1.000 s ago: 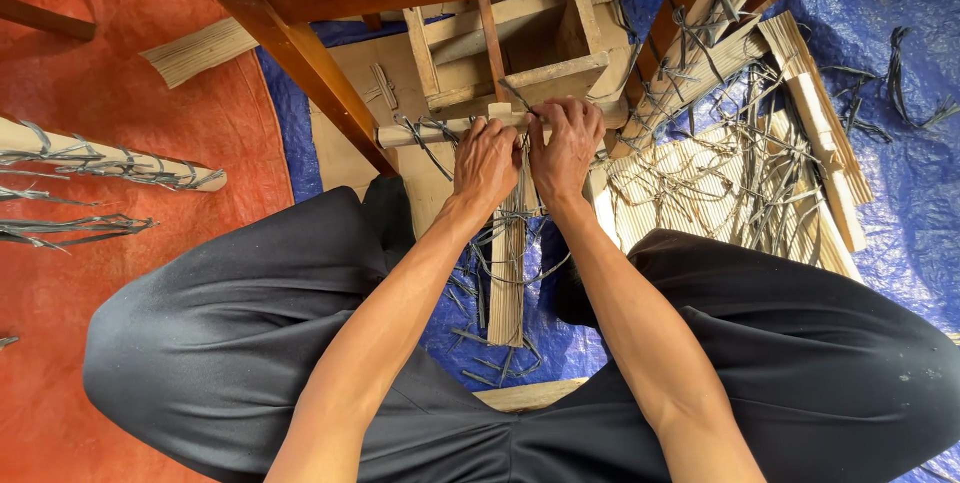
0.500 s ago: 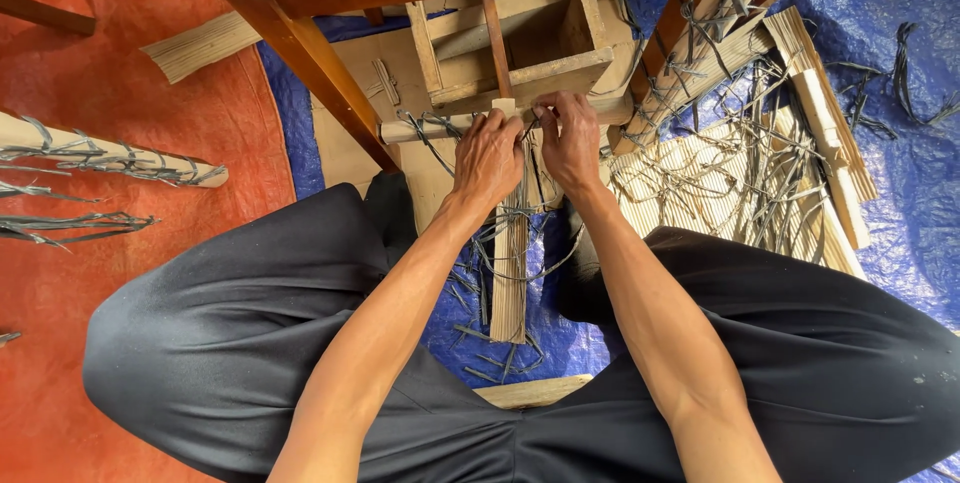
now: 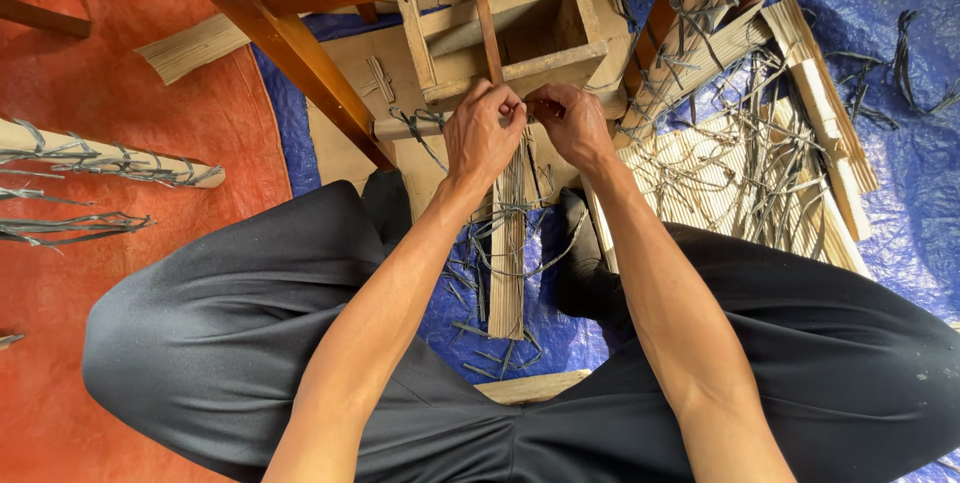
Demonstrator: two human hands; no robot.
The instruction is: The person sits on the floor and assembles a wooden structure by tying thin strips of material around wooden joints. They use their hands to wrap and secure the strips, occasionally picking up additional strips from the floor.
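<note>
My left hand [image 3: 483,133] and my right hand [image 3: 570,123] meet fingertip to fingertip above a narrow bundle of thin wooden sticks [image 3: 507,243] that lies between my knees. Both pinch a thin grey strip [image 3: 525,108] at the bundle's far end. Loose grey strips [image 3: 520,263] wrap and dangle around the middle of the bundle. A small wooden frame jig [image 3: 505,33] stands just beyond my fingers on a cardboard sheet [image 3: 345,93].
A wooden table leg [image 3: 300,53] slants down on the left. To the right lie stacked stick bundles [image 3: 820,113] and tangled grey strips [image 3: 740,163] on a blue tarp [image 3: 900,23]. Tied bundles [image 3: 110,158] rest on the red floor at left.
Both hands have lifted a little away from the bundle's end and drawn together, fingers now pinching the strip.
</note>
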